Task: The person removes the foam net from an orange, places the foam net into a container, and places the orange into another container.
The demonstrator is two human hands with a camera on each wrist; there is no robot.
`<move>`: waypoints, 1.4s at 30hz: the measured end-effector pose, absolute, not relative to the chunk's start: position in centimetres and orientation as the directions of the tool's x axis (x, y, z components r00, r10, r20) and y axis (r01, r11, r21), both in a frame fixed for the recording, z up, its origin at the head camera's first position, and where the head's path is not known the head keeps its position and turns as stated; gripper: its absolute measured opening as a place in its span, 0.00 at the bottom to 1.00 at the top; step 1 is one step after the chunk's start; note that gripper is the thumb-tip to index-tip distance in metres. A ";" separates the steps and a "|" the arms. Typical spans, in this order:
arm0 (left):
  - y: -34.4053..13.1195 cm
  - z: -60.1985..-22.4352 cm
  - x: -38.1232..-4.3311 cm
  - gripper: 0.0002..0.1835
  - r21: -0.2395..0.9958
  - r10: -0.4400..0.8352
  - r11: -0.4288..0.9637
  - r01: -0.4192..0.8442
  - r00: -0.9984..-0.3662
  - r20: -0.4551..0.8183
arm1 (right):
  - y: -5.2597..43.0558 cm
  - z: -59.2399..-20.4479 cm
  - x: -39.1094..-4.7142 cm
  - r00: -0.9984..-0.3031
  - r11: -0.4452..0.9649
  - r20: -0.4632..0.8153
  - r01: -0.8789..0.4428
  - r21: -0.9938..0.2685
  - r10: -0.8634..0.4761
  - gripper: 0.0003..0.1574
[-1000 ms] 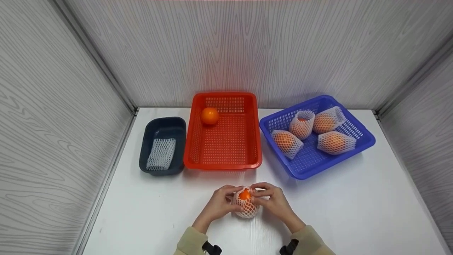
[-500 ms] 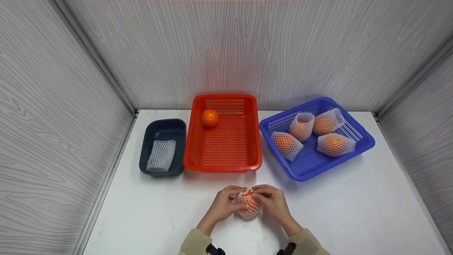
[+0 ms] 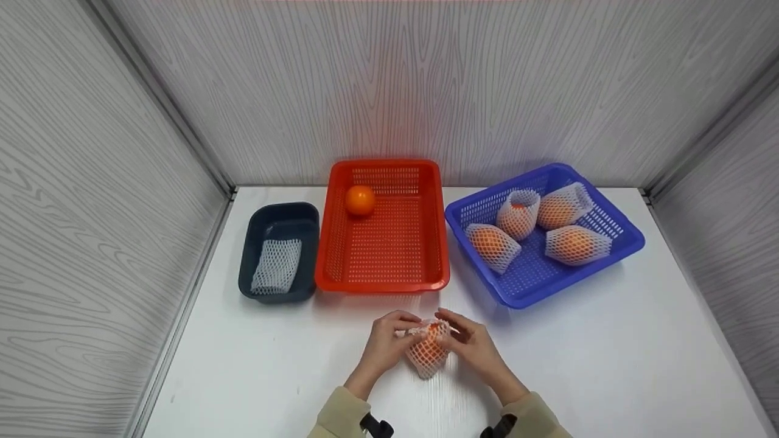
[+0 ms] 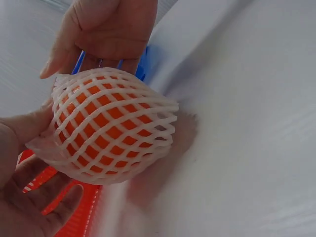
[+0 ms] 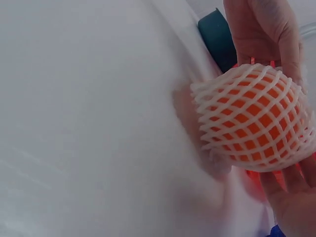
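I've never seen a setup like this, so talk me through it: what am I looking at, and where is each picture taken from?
There's no machine here, just a person's bare left hand and right hand. The wide picture comes from a camera on the head, looking forward and down. The two close-ups come from cameras worn on the left and right wrists.

Between them, the hands hold an orange in a white foam net. Along the far side of the white table, left to right, are a dark tray with a white net, a red basket with one bare orange, and a blue basket with four netted oranges.
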State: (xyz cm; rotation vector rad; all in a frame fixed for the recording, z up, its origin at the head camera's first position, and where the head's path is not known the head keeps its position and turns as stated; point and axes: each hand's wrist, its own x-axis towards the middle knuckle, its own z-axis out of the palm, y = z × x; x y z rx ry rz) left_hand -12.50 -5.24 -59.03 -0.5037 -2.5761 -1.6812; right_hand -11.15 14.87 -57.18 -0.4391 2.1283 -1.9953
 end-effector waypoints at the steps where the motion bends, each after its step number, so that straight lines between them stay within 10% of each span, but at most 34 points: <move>1: -5.2 -59.0 -12.6 0.10 0.883 0.240 0.370 0.288 -0.948 0.208 | 15.0 -57.2 -11.2 -0.927 0.058 0.049 -0.076 -0.995 -0.372 0.33; 16: -4.5 -59.4 -12.6 0.05 0.921 0.209 0.284 0.267 -0.955 0.213 | 14.7 -56.8 -11.5 -0.956 0.185 0.010 -0.067 -0.980 -0.294 0.15; 28: -5.4 -59.8 -12.3 0.22 0.952 0.350 0.289 0.104 -0.937 -0.004 | 13.6 -56.4 -11.3 -0.998 0.172 -0.036 0.026 -0.985 -0.054 0.12; 42: -4.6 -59.0 -13.2 0.11 0.941 0.249 0.329 0.082 -0.968 -0.003 | 15.9 -57.0 -11.8 -0.927 0.108 -0.090 0.054 -0.993 -0.364 0.31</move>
